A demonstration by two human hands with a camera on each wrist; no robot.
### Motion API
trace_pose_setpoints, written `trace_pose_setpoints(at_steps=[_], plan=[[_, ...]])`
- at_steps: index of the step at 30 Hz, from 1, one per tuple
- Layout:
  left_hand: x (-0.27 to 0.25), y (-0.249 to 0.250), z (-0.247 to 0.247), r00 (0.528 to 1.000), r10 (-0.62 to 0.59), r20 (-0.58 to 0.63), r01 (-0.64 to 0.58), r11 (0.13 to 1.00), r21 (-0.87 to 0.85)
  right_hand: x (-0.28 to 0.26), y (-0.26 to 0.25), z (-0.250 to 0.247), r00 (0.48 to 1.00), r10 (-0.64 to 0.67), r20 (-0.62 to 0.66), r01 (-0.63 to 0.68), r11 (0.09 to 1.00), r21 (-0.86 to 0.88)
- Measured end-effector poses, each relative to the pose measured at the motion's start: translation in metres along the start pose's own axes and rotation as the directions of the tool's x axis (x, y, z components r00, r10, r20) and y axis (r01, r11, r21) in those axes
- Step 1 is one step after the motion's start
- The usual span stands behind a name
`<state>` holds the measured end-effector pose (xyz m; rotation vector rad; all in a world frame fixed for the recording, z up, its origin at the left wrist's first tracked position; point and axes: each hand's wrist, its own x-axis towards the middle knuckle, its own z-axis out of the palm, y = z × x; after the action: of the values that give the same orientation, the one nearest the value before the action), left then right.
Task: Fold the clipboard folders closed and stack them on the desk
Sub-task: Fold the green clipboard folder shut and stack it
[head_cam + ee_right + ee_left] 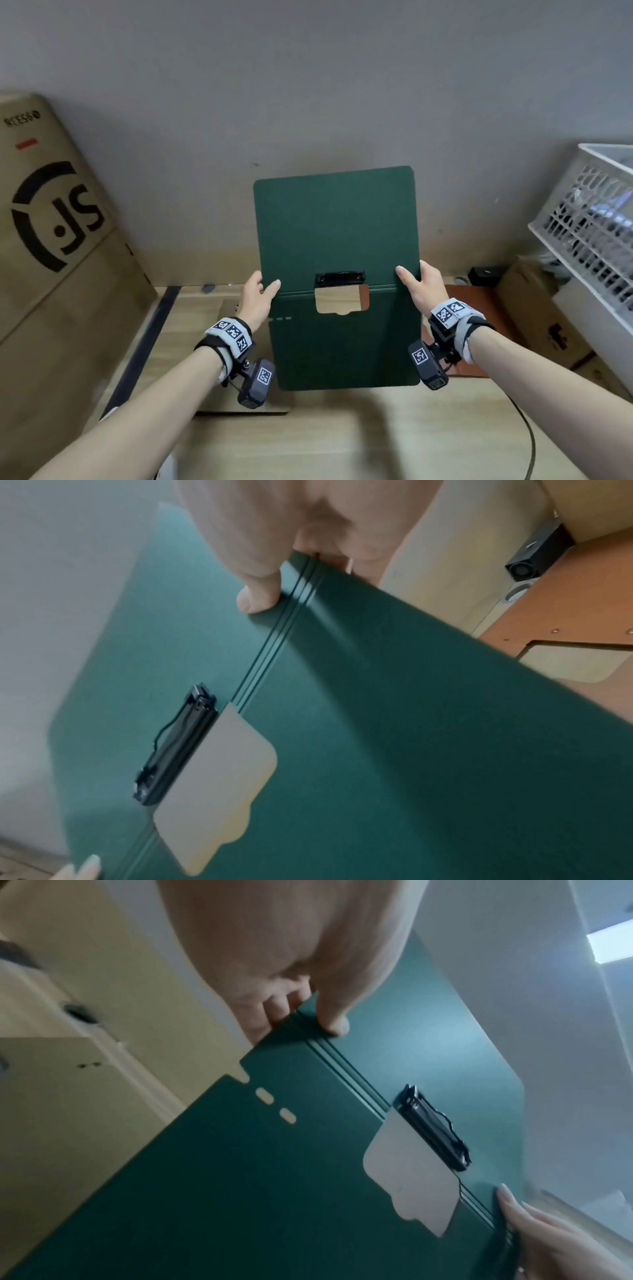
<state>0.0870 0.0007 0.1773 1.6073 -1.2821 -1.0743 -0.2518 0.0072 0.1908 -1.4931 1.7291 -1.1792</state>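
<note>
Pinching green folder [337, 233] at fold, L hand [257, 295] & R hand [422, 285]; long axis upright.

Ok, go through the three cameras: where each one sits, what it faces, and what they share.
Head: worn on the head, looks down at the green folder, desk, both forearms.
Left wrist: under the left hand, along its grip on the folder's fold; right fingertips show.
Right wrist: under the right hand, mirrored.
Shared: the black clip.
</note>
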Motion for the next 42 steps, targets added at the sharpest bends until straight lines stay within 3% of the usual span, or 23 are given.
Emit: trace_pose_setpoints(at_steps=[5,9,13,17,21,25,28,31,35,38,42], plan=[[0.007,0.026,0.002,0.976,0.188,-0.107,-0.182,0.981,0.068,0.003,0.030,0.002,0.977,0.194,0.091,-0.188,0.979,-0.075],[0.013,0.055,0.011,0.949,0.304,-0.088,-0.285,0.941,0.182,-0.001,0.029,-0.005,0.968,0.251,-0.016,-0.251,0.961,-0.119],[0.017,0.079,0.024,0.933,0.358,0.020,-0.316,0.794,0.519,0.009,0.021,-0.024,0.986,0.107,-0.130,-0.129,0.975,-0.179],[0.017,0.092,0.048,0.896,0.375,0.238,-0.436,0.637,0.636,0.016,0.015,-0.035,0.991,-0.085,-0.107,0.046,0.944,-0.326],[0.014,0.087,0.082,0.838,0.322,0.440,-0.545,0.506,0.669,0.020,0.013,-0.034,0.951,-0.306,0.030,0.281,0.824,-0.491],[0.007,0.072,0.114,0.785,0.262,0.561,-0.616,0.428,0.661,0.019,0.027,-0.020,0.896,-0.360,0.261,0.444,0.681,-0.583],[0.005,0.056,0.131,0.774,0.209,0.597,-0.620,0.435,0.653,0.018,0.042,-0.011,0.906,-0.222,0.361,0.398,0.738,-0.545],[0.006,0.038,0.142,0.792,0.178,0.584,-0.587,0.486,0.647,0.021,0.059,-0.005,0.926,-0.097,0.366,0.298,0.784,-0.544],[0.013,0.013,0.147,0.837,0.201,0.509,-0.513,0.612,0.602,0.031,0.083,0.012,0.927,-0.085,0.364,0.288,0.783,-0.551],[0.017,-0.007,0.140,0.857,0.238,0.458,-0.497,0.618,0.609,0.041,0.102,0.028,0.926,-0.079,0.368,0.289,0.776,-0.561],[0.010,-0.045,0.123,0.915,0.103,0.389,-0.354,0.667,0.655,0.057,0.132,0.049,0.921,-0.003,0.390,0.256,0.760,-0.598]])
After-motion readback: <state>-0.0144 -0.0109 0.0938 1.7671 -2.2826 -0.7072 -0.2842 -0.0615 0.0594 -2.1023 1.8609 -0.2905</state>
